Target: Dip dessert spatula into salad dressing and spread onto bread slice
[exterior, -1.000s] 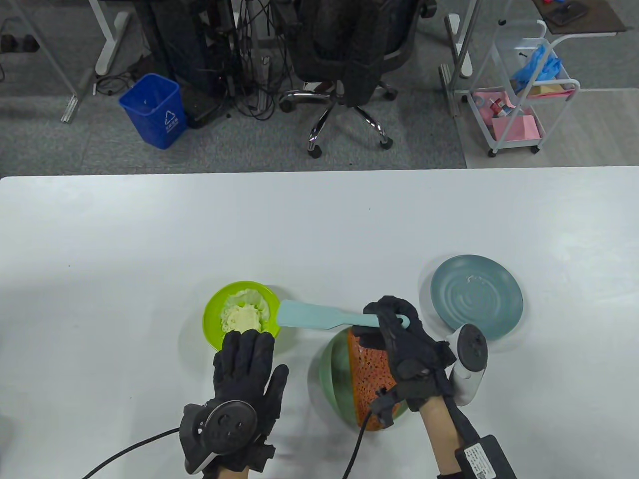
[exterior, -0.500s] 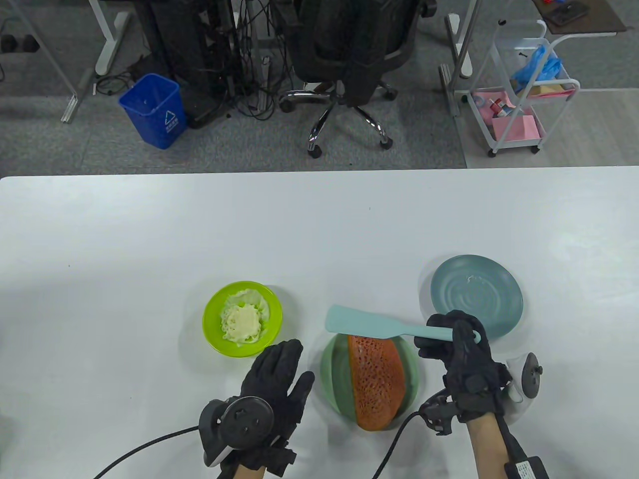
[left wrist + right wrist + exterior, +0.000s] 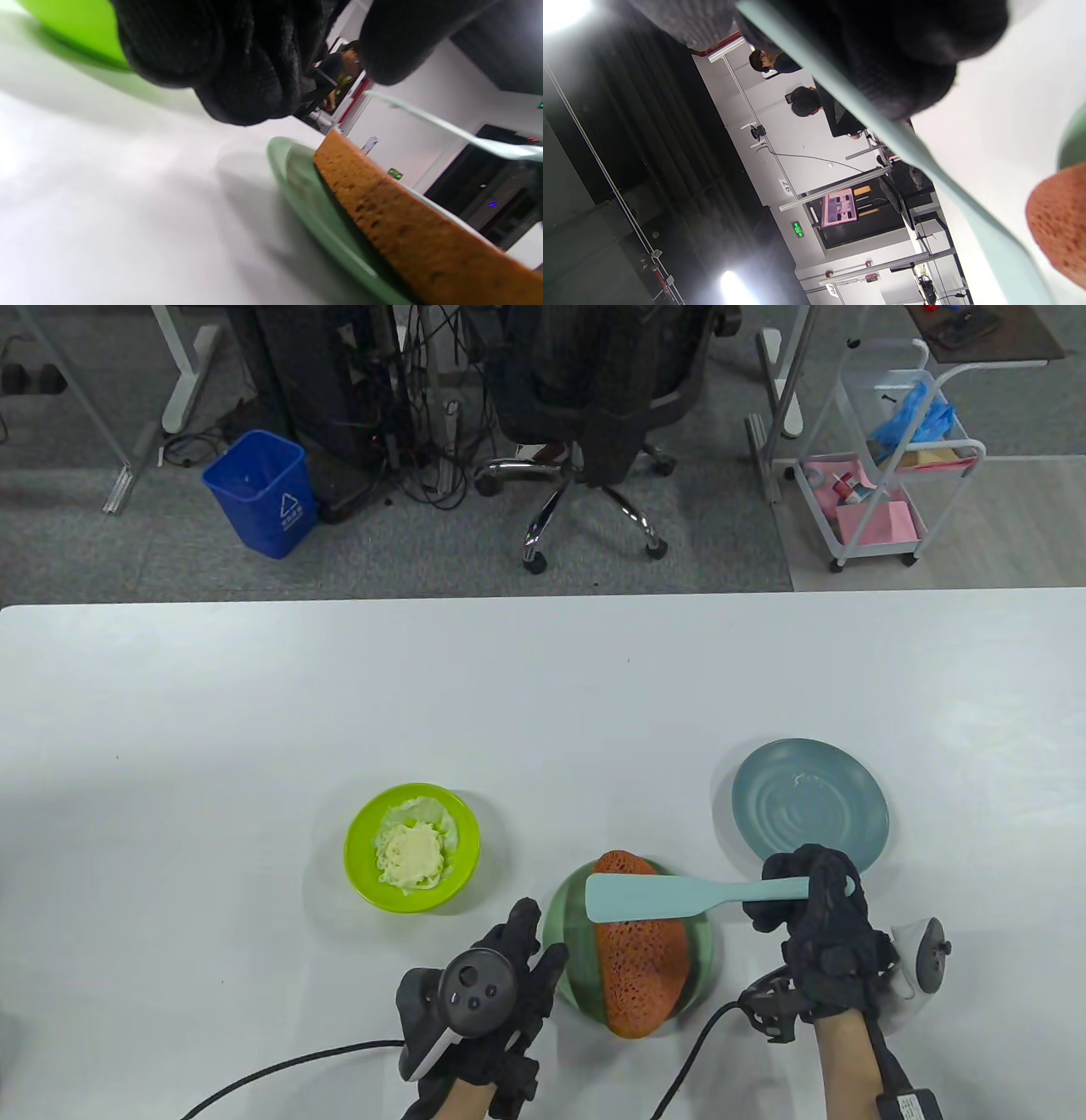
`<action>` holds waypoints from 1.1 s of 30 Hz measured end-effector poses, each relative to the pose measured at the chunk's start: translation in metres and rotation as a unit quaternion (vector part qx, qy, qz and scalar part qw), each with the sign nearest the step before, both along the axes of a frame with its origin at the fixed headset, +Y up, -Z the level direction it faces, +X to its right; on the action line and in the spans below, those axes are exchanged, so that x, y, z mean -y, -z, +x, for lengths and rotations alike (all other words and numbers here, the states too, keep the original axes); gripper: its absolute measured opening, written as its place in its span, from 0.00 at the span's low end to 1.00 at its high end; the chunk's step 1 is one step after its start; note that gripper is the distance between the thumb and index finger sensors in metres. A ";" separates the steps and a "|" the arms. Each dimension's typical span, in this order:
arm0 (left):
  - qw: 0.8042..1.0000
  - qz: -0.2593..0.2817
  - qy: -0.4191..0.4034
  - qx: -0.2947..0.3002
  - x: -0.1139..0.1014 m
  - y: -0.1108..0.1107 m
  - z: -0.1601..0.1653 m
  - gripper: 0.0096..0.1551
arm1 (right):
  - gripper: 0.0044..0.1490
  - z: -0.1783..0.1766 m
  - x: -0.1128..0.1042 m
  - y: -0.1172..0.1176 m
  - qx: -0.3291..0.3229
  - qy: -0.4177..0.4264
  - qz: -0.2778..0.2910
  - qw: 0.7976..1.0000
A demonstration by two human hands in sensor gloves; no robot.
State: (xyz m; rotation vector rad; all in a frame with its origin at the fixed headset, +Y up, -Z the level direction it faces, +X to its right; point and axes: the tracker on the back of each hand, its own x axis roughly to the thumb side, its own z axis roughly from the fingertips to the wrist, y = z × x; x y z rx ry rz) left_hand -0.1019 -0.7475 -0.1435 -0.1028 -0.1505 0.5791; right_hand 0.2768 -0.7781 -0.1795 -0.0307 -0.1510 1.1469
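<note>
My pale teal dessert spatula (image 3: 670,895) lies level, its broad flat blade over the far half of the bread slice (image 3: 638,963), handle running off to the right. The bread is an orange-brown, porous slab lying flat. The salad dressing (image 3: 412,857), a pale yellow mound, sits well to the left.

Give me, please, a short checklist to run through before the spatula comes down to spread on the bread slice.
1. Right hand grips the spatula handle: ok.
2. Blade over the bread slice: ok.
3. Blade touching the bread: not ok; left wrist view shows a gap.
4. Dressing on the blade: cannot tell.
5. Bread lies on the green plate: ok.
6. Left hand steadies the plate: cannot tell; it sits at the rim.
</note>
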 end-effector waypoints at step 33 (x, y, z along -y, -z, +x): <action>0.996 -0.024 0.085 -0.029 0.023 0.018 0.016 0.34 | 0.23 0.008 0.003 -0.004 0.049 -0.051 -0.044 0.997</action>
